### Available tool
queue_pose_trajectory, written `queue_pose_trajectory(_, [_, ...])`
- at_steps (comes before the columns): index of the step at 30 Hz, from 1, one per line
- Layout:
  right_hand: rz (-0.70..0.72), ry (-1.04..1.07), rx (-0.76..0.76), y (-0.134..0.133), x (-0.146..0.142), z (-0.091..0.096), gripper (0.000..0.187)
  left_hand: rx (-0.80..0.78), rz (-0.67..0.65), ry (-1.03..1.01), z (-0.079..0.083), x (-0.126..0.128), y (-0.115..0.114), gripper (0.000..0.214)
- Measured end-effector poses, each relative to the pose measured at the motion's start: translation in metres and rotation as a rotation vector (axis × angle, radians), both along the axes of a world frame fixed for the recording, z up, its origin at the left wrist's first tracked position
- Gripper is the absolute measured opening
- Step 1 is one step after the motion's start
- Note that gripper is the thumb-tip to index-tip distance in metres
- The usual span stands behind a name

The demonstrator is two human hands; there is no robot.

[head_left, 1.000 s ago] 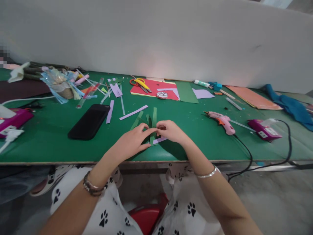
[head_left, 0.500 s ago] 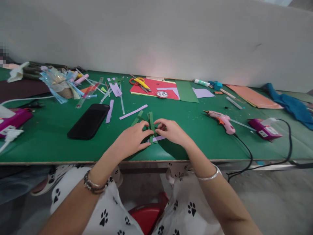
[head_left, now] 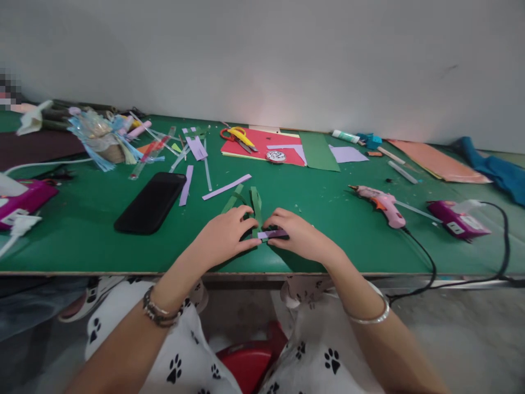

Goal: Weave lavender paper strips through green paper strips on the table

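Close to the table's front edge, my left hand (head_left: 227,232) has its fingers bent around the lower end of a green paper strip (head_left: 256,203). My right hand (head_left: 301,235) pinches the right end of a purple paper strip (head_left: 268,234), which lies crosswise over the green one. The purple strip's left end meets my left thumb. Another green strip (head_left: 233,198) slants out beyond my left hand, its lower part hidden. A loose purple strip (head_left: 226,187) lies farther back.
A black phone (head_left: 150,202) lies at left. Scissors (head_left: 240,137) rest on red paper (head_left: 262,149), with green paper (head_left: 322,152) beside it. At right are a pink glue gun (head_left: 381,205) and a magenta power block (head_left: 457,220) with cables. Purple scraps and a wrapped bouquet (head_left: 98,139) lie at back left.
The purple strip has come up from beneath the green strips and now crosses over them. My right hand has shifted slightly down and right onto it. The view has turned slightly left.
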State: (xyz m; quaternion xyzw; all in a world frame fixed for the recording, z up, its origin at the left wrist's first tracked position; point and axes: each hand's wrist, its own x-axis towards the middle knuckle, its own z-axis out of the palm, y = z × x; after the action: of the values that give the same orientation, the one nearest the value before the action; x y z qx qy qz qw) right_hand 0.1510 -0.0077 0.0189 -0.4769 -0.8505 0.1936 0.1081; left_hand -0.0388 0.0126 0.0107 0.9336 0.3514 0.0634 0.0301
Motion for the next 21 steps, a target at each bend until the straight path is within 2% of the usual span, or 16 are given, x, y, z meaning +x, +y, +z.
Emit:
queue_pose_trajectory(5, [-0.031, 0.01, 0.044, -0.001, -0.001, -0.004, 0.021, 0.038, 0.058, -0.035, -0.004, 0.003, -0.002, 0.023])
queue_pose_trajectory(9, [-0.066, 0.016, 0.052, -0.004, -0.003, -0.007, 0.022, 0.039, 0.144, -0.206, -0.014, 0.005, -0.006, 0.027])
queue_pose_trajectory(13, [-0.12, 0.003, 0.048, -0.007, -0.005, -0.008, 0.014, -0.055, 0.11, -0.381, -0.02, 0.006, -0.012, 0.039])
queue_pose_trajectory(17, [-0.125, 0.021, 0.056, -0.008, -0.001, -0.008, 0.004, -0.195, 0.072, -0.465, -0.02, 0.006, -0.016, 0.036])
queue_pose_trajectory(21, [-0.084, 0.06, 0.008, -0.009, 0.005, -0.006, 0.002, -0.27, 0.092, -0.553, -0.02, 0.009, -0.018, 0.034])
